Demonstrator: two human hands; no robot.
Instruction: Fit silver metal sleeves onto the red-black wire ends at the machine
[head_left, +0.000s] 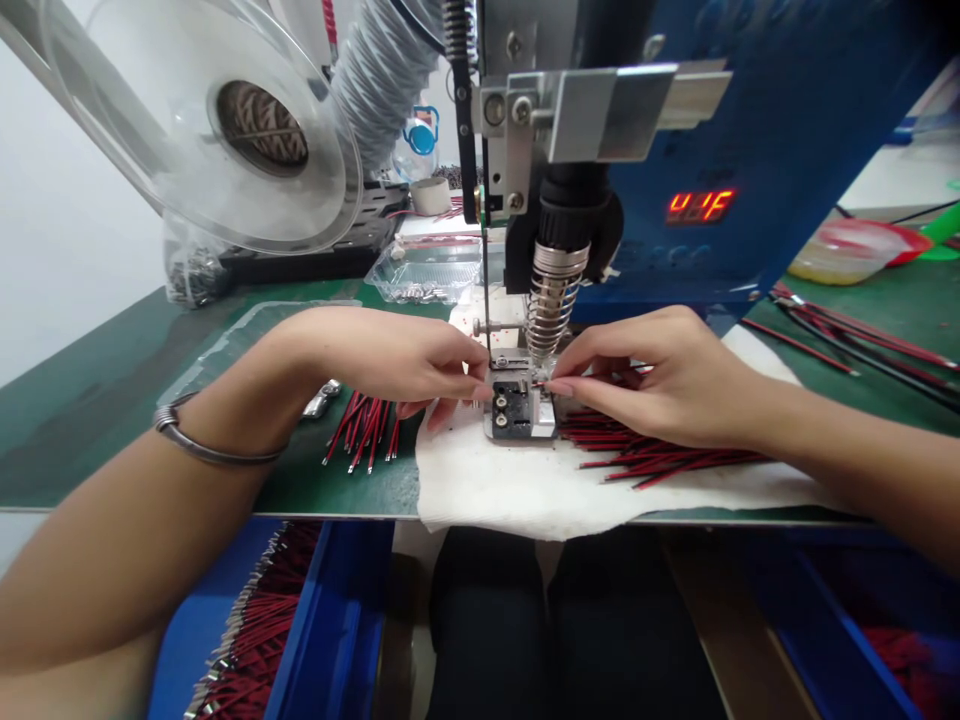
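Note:
My right hand (652, 375) pinches a thin red-and-black wire, its tip at the right side of a small black fixture block (511, 428) under the machine's spring-wrapped head (556, 300). Opposite it, my left hand (427, 365) is closed, thumb and fingertips together at the block's left edge; whatever it pinches is too small to make out. Beneath my right hand, a bundle of red-and-black wires (645, 460) lies on a white cloth (517, 490). More cut wires (367, 430) with bare silvery ends lie below my left wrist.
A blue machine (675, 260) with a red digital display stands behind my hands. Clear plastic trays (427, 262) with small metal parts sit at the back. A large clear reel (202, 120) hangs upper left. A blue bin (300, 640) of wires is below the table edge.

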